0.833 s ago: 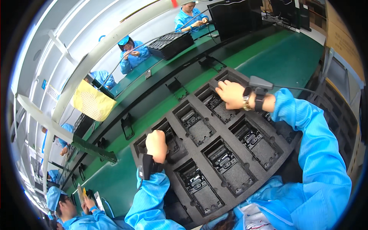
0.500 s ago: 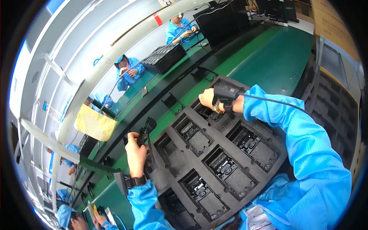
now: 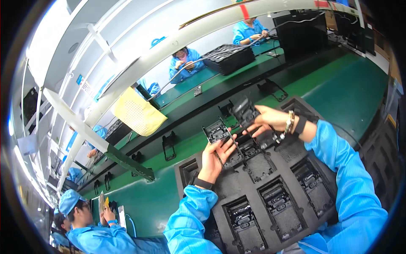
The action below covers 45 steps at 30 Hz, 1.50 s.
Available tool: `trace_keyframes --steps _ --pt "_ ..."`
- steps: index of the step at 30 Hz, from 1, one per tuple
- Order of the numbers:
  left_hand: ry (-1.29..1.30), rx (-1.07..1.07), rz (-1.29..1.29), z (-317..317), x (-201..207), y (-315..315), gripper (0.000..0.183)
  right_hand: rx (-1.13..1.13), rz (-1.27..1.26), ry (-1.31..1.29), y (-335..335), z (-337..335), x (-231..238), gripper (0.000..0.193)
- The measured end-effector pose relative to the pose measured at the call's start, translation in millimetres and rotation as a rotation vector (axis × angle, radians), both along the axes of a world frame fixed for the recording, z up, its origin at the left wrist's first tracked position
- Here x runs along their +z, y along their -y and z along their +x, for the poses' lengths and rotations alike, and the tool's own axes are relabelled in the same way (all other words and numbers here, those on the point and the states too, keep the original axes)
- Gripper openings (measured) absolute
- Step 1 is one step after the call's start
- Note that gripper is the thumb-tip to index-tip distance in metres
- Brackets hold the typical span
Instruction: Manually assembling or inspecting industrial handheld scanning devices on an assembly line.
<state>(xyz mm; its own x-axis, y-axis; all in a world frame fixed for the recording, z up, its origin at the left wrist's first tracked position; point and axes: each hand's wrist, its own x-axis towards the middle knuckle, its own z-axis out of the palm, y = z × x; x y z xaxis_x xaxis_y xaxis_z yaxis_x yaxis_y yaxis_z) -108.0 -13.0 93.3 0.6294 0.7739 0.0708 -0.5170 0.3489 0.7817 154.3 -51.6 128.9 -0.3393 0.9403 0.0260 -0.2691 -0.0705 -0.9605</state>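
My left hand [image 3: 214, 157], palm up, holds a black plastic frame [image 3: 218, 132] with a small module at its far end. Beside it my right hand [image 3: 270, 120] grips a second black frame [image 3: 245, 111] between thumb and fingers, tilted and a little higher. The two frames are close together; I cannot tell whether they touch. Both hands are above a dark foam tray [image 3: 256, 203], which lies in front of me. Similar black frames sit in its pockets, among them one frame [image 3: 282, 205] in the near row. The hands and held frames partly hide the far pockets.
Black frames stand along the conveyor line [image 3: 169, 146] beyond the tray. A yellow perforated sheet [image 3: 137, 113] hangs from the white rail [image 3: 169, 44]. A black crate [image 3: 230, 59] stands across the line, near co-workers in blue. Another person [image 3: 91, 220] sits at the left.
My right hand has come out of a far tray pocket and now holds a frame. My left hand has brought its frame over the tray, next to the right. The view has turned left.
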Motion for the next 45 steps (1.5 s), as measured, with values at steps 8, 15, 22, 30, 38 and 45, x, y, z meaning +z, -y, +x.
trace_keyframes --steps 8,15,22,30,38,45 --pt "0.101 -0.070 -0.051 -0.4 4.8 7.7 0.071 0.056 -0.036 -0.350 -4.4 -9.5 -29.9 0.067" --pt "0.095 -0.040 -0.015 4.4 6.2 7.1 0.062 0.033 0.052 -0.424 -4.4 -12.5 -34.5 0.060" --pt "0.179 -0.063 -0.102 2.0 6.9 9.8 0.063 0.052 -0.010 -0.555 4.4 -19.8 -36.4 0.041" --pt "0.054 -0.034 0.026 2.4 -2.2 9.6 0.063 -0.252 -0.144 -0.418 -0.2 -18.3 -56.0 0.018" --pt "-0.376 0.332 0.305 17.8 -0.5 39.5 0.070 -0.006 -0.013 -0.353 31.7 -46.8 -29.6 0.048" --pt "-0.398 0.358 0.340 20.0 -2.2 45.4 0.075 -0.078 -0.041 -0.233 39.8 -53.4 -20.7 0.077"
